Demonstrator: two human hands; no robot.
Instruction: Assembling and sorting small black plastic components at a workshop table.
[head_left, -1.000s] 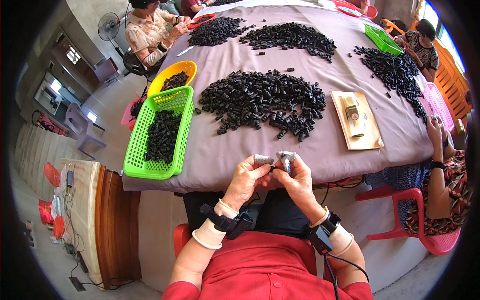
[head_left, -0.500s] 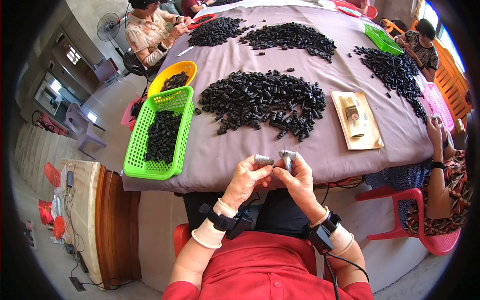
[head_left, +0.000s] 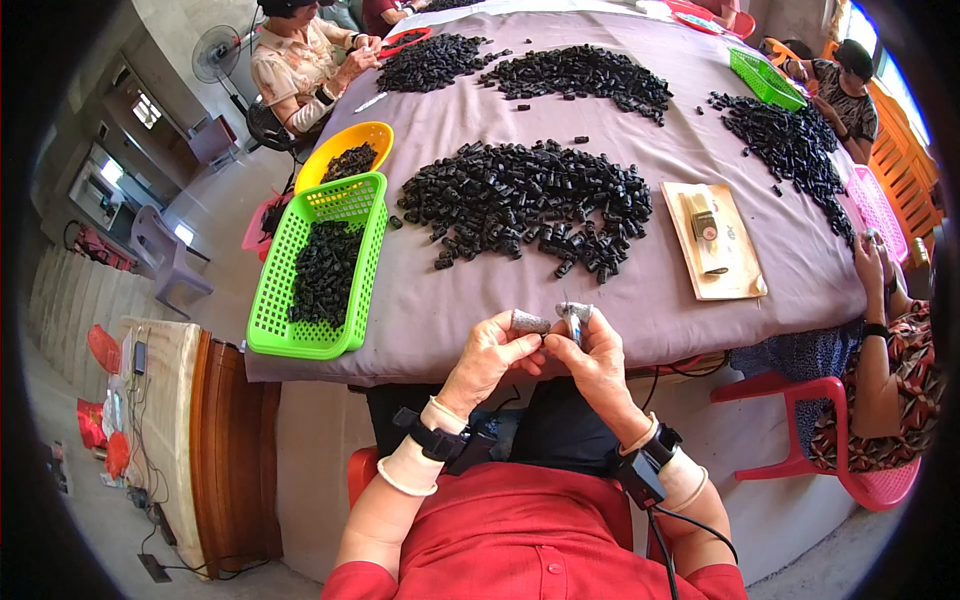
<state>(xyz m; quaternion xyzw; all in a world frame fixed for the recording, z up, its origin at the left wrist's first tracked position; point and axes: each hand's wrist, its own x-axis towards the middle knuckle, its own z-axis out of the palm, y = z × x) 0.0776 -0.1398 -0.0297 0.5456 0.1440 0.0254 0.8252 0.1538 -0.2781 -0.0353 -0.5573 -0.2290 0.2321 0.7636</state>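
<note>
In front of me, at the near table edge, my two hands meet with the fingertips almost touching. My left hand [head_left: 494, 352] is closed in a pinch on a small dark piece, mostly hidden by the fingers. My right hand [head_left: 592, 350] grips a slim white-and-blue tool [head_left: 574, 326] with a thin tip pointing up; its exact kind is too small to make out. Silver-grey wrapping covers an index finger on each hand. Beyond them lies a broad pile of short black cylindrical parts [head_left: 525, 200] on the mauve tablecloth [head_left: 440, 340].
To the left stand a green basket [head_left: 260, 310] and a yellow bowl [head_left: 318, 165], both with black parts. A tan pad [head_left: 740, 270] with small items lies at right. Other people sit around the table by more black piles [head_left: 590, 80]. A red chair [head_left: 790, 430] stands at right.
Both hands keep the same pinched grips near the table edge. They have shifted only very slightly, and the tool's tip now points up more visibly.
</note>
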